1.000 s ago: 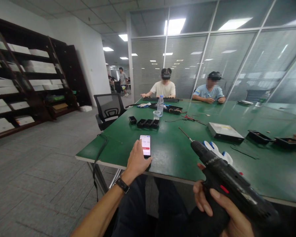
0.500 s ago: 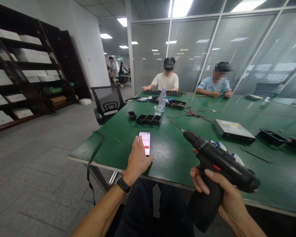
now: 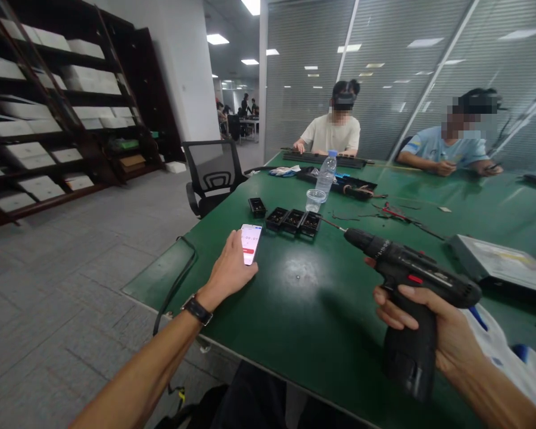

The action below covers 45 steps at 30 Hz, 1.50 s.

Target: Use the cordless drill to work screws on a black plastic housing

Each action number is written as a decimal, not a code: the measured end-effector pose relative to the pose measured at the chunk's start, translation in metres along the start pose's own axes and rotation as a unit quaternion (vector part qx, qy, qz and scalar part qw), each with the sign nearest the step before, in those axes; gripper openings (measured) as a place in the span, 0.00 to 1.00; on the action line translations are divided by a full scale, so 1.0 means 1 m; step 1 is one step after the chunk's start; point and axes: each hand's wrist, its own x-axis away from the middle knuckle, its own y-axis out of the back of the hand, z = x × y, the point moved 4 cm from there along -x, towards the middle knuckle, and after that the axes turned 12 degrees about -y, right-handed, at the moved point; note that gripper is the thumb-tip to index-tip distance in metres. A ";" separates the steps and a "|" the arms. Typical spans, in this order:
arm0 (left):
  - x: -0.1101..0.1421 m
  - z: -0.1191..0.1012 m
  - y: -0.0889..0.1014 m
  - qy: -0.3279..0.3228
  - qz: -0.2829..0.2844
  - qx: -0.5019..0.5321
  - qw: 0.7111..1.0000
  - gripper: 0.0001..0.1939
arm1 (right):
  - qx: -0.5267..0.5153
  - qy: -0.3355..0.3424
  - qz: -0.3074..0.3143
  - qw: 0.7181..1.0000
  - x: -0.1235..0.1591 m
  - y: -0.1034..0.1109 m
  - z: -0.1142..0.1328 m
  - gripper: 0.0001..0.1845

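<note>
My left hand [image 3: 228, 269] rests on a smartphone [image 3: 251, 241] lying on the green table [image 3: 321, 310]; its lit screen shows a timer and a red button. My right hand [image 3: 433, 325] grips the handle of a black cordless drill [image 3: 413, 298], held above the table with its long bit pointing left toward several small black trays [image 3: 293, 221]. A silver flat metal unit [image 3: 500, 264] lies to the right of the drill. White and blue gloves [image 3: 509, 351] lie under my right forearm.
A water bottle [image 3: 326, 173] and a clear plastic cup [image 3: 314, 200] stand past the trays. Loose wires [image 3: 395, 213] lie mid-table. Two people sit at the far side. A mesh office chair [image 3: 214, 174] stands at the table's left; dark shelves [image 3: 49, 119] line the left wall.
The view has moved forward and closer over the table. The drill has risen to level and swung left. My left hand stays on the phone.
</note>
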 end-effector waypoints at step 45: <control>-0.025 -0.087 -0.044 -0.164 0.052 0.054 0.984 0.10 | 0.029 -0.045 0.094 0.994 -0.026 0.027 -0.009 0.14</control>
